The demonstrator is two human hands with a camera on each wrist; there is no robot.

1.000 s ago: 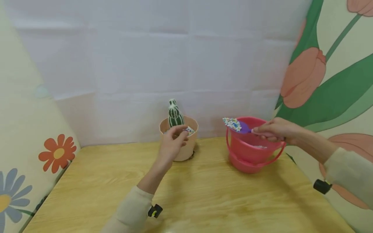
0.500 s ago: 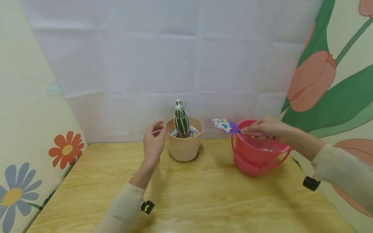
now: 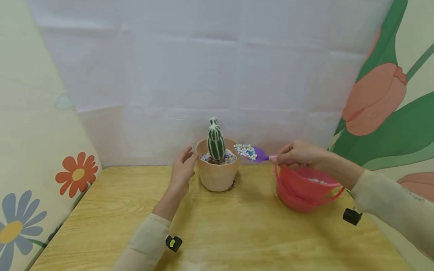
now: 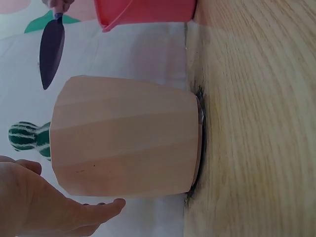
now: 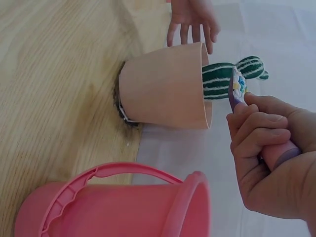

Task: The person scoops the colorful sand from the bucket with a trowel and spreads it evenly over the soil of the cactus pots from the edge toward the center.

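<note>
A small purple shovel [image 3: 261, 154] with a pink handle is gripped by my right hand [image 3: 300, 155], its blade heaped with colourful pebbles [image 3: 245, 151]. The blade's tip is at the right rim of a peach flowerpot [image 3: 218, 177]. A green-and-white striped cactus [image 3: 216, 145] stands upright inside, with similar pebbles round its base. To the left of the pot, my left hand [image 3: 182, 169] holds nothing, its fingers loosely extended close to the pot wall. In the left wrist view the shovel [image 4: 52, 52] shows from its dark underside.
A pink bucket [image 3: 298, 192] with a handle and pale pebbles inside stands right of the pot, below my right hand. Dark crumbs lie round the pot's base on the wooden table [image 3: 217, 229]. A white sheet [image 3: 190, 75] hangs behind.
My right hand has carried the loaded shovel left from over the bucket to the pot's rim. My left hand has drawn back from in front of the pot to its left side.
</note>
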